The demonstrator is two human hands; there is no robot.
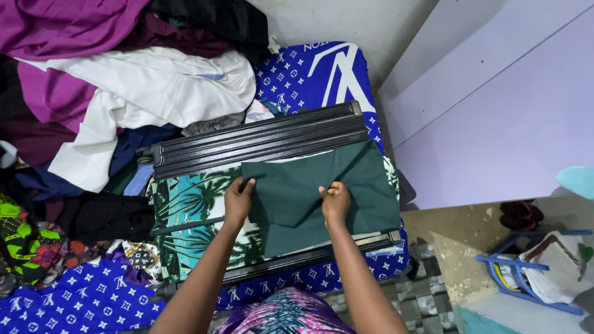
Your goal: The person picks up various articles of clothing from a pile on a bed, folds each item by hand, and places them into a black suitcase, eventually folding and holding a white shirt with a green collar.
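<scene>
A dark green folded cloth (365,185) lies across an open black suitcase (260,139). My left hand (238,201) grips the cloth's left edge. My right hand (335,201) pinches a fold near its middle. Under the green cloth, inside the suitcase, lies a teal and white garment with a palm-leaf print (192,204). The suitcase's ribbed black lid stands behind the cloth.
A heap of clothes fills the left: a white garment (154,86), purple fabric (55,31), dark pieces and a bright patterned cloth (25,241). A blue patterned sheet (315,68) covers the bed. A blue rack (526,272) stands on the floor at right, beside a pale wall.
</scene>
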